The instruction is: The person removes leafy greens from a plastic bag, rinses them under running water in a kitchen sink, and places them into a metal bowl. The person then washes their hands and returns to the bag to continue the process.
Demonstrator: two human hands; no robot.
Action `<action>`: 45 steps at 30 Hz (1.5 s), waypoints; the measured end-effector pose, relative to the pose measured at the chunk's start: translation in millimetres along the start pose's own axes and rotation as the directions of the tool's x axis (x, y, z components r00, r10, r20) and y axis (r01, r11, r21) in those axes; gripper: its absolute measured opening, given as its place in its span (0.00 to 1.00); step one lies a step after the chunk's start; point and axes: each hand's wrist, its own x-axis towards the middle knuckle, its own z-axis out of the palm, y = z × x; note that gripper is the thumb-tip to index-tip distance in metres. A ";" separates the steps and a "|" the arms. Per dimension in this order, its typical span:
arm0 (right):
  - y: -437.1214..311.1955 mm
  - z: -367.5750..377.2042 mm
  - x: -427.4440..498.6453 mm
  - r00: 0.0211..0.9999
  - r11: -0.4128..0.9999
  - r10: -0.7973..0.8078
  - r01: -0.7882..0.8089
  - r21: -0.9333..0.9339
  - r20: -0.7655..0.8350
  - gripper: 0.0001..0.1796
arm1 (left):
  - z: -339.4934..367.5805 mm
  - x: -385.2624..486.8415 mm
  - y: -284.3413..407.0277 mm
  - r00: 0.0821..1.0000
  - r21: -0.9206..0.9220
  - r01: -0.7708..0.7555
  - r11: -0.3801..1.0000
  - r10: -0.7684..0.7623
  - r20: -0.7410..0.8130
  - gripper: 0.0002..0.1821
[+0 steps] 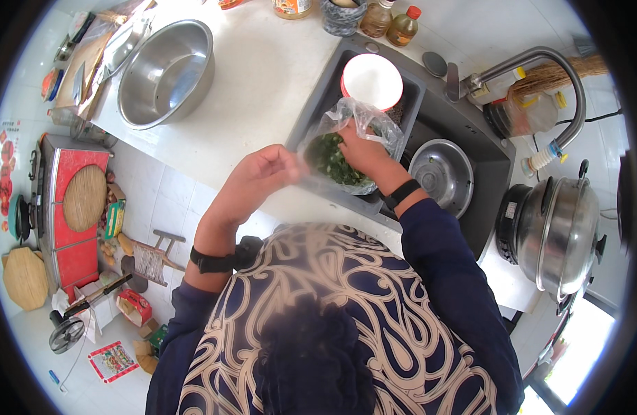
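A clear plastic bag (388,124) holding chopped leafy greens (331,158) rests over the left basin of a dark grey double sink. My right hand (364,150) reaches into the bag's mouth, its fingertips among the greens; whether they grip any is hidden. My left hand (269,168) is at the bag's left side with its fingers curled, pinching the edge of the plastic. Behind the bag stands a white bowl with a red rim (373,82). A steel bowl (441,176) sits in the right basin.
A large steel basin (165,75) stands on the white counter (251,88) at the left. Behind the sink are a stone mortar (341,15), bottles (404,26) and a curved faucet (580,98). A lidded steel pot (562,233) stands at the right.
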 end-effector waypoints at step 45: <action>34.0 17.6 28.1 0.963 0.974 0.076 -0.127 0.187 0.259 0.45 | 3.9 -10.4 -0.6 0.994 0.010 -0.010 1.000 0.009 0.105 0.11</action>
